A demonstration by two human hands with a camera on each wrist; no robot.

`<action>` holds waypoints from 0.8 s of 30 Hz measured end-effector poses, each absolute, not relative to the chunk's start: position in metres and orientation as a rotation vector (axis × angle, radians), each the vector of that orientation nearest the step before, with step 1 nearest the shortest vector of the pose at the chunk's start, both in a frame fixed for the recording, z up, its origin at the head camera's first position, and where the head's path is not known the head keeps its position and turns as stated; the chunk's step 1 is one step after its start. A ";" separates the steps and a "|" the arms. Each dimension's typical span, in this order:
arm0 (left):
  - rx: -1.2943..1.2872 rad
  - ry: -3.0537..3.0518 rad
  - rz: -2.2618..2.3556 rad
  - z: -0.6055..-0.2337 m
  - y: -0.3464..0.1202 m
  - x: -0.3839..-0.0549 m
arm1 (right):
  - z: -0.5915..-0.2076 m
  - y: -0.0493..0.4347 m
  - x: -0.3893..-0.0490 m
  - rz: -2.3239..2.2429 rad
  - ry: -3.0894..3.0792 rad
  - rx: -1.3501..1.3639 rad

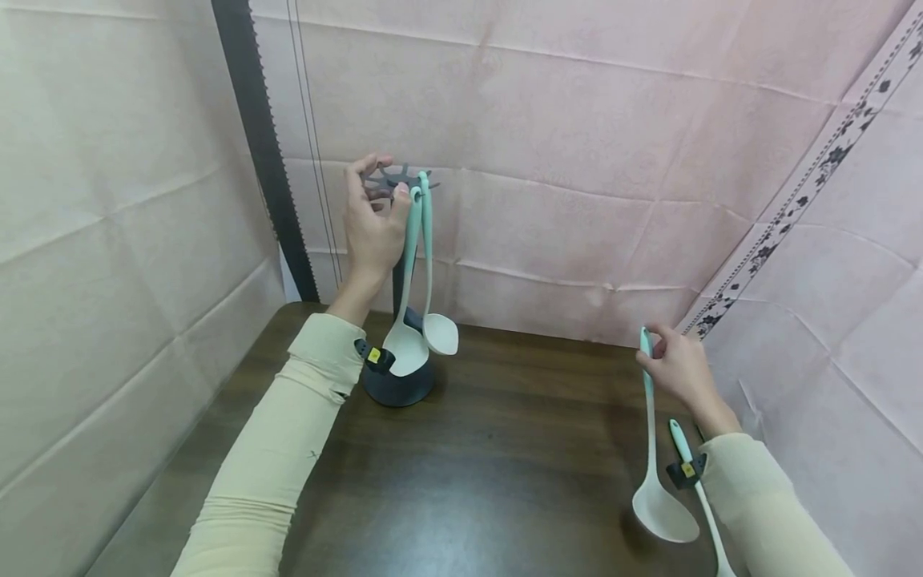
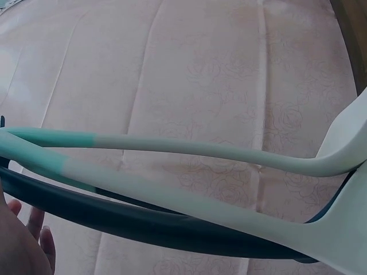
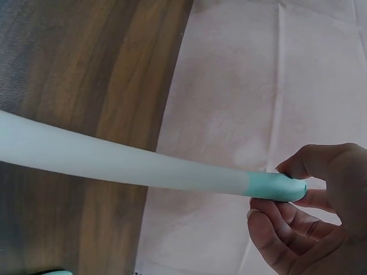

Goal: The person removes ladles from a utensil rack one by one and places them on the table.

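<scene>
At the left my left hand (image 1: pixel 376 220) has its bent fingers and thumb around the top hooks of a dark utensil rack (image 1: pixel 397 390). Two white utensils with teal handle ends hang there: a front one with a broad rounded head (image 1: pixel 406 349) and a rear one with a smaller head (image 1: pixel 441 334). My left thumb is right at the front one's handle end. In the left wrist view both handles run beside the dark post (image 2: pixel 155 226). On the right, my right hand (image 1: pixel 681 365) pinches the teal handle end of a white ladle (image 1: pixel 665 513), which hangs bowl-down.
Another teal-and-white utensil (image 1: pixel 705 501) lies on the dark wooden table (image 1: pixel 505 465), partly under my right forearm. Pale cloth walls (image 1: pixel 548 184) stand behind the table and on both sides. The rack is near the table's back left corner.
</scene>
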State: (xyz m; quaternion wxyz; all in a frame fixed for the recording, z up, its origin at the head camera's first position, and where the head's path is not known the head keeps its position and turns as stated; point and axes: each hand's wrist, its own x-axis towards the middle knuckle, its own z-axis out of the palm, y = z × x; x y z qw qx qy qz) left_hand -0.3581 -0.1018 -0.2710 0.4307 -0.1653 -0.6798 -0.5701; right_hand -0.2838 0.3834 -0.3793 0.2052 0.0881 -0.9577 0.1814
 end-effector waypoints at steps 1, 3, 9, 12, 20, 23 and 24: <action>-0.408 -1.697 -1.429 -0.271 -0.102 -0.358 | -0.380 0.384 -0.284 0.505 -2.677 0.243; -0.398 -1.703 -1.441 -0.271 -0.102 -0.357 | -0.383 0.385 -0.283 0.514 -2.700 0.232; -0.392 -1.711 -1.446 -0.270 -0.103 -0.357 | -0.392 0.388 -0.281 0.561 -2.740 0.210; -0.393 -1.714 -1.445 -0.271 -0.103 -0.358 | -0.396 0.390 -0.281 0.565 -2.747 0.205; -0.395 -1.707 -1.431 -0.270 -0.102 -0.358 | -0.407 0.394 -0.279 0.541 -2.816 0.156; -0.399 -1.704 -1.432 -0.270 -0.102 -0.358 | -0.412 0.397 -0.278 0.549 -2.831 0.134; -0.400 -1.702 -1.433 -0.270 -0.102 -0.358 | -0.414 0.397 -0.278 0.547 -2.832 0.132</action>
